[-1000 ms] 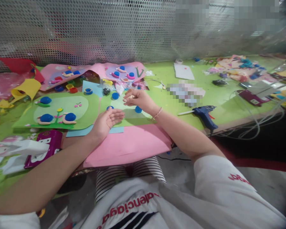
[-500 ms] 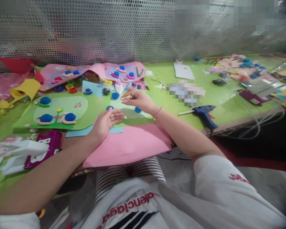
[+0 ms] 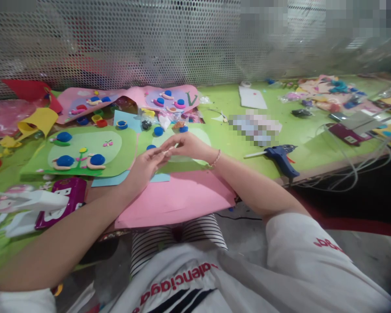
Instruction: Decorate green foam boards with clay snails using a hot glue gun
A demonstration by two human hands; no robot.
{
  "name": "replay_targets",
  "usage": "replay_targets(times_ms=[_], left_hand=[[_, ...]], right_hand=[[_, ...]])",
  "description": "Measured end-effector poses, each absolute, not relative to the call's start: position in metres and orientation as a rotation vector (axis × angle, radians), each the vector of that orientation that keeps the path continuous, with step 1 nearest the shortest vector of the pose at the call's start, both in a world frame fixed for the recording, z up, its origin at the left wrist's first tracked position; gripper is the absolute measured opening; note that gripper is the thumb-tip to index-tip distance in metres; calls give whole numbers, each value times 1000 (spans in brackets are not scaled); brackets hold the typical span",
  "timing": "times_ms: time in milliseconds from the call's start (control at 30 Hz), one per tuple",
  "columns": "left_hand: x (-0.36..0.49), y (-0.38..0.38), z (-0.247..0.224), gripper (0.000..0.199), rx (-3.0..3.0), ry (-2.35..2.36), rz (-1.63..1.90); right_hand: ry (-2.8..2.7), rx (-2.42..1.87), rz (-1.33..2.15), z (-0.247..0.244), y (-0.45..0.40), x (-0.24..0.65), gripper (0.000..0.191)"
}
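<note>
My right hand (image 3: 189,145) is closed with its fingertips on a small lump of pale modelling clay (image 3: 167,152). From the other side, the fingers of my left hand (image 3: 147,165) lie close together against the same lump, which is mostly covered. Both hands are above a green sheet with a pale oval patch (image 3: 200,135). Around them sit blue clay pieces: one ball (image 3: 158,131) behind, another (image 3: 151,147) partly covered by my left fingers, and a third (image 3: 183,129) behind my right hand.
A decorated green sheet (image 3: 122,141) with blue-shelled clay snails lies left. Pink sheets (image 3: 179,195) lie at the front edge. A blue glue gun (image 3: 282,158) rests right, a purple power strip (image 3: 76,191) with plugs left. A perforated metal panel (image 3: 150,43) stands behind.
My right hand has come down and toward me with the pale clay, meeting my left fingers. The blue ball it covered behind is now visible; my left fingers have curled in slightly.
</note>
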State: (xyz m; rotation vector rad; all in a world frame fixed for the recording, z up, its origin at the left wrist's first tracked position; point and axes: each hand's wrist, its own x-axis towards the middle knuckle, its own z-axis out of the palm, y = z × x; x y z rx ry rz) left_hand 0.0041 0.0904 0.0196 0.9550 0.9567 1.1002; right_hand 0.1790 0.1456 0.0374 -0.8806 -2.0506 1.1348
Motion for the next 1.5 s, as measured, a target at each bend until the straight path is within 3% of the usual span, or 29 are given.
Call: replay_targets(times_ms=[167,367,667,1000,1233,1367,1500], left_hand=[[2,93,17,36,1008,954,1075],[-1,95,14,38,1059,1032,1078],[-4,97,10,40,1141,1101,1070],[0,95,15,31,947,974,1071],[-1,94,17,23,867,955,1143],[0,94,18,16,845,968,1135],[1,94,20,10,791,996,1116]], right_hand=[[-2318,-836,799,39,132,171,27],[-2366,-583,540,33,135,174,20],[-2402,-594,588,38,132,176,24],[-2485,-530,275,36,133,178,26],[-2210,-679,237,41,146,189,15],[-1843,-968,144,41,170,207,16],[-1806,-985,163,34,182,211,21]])
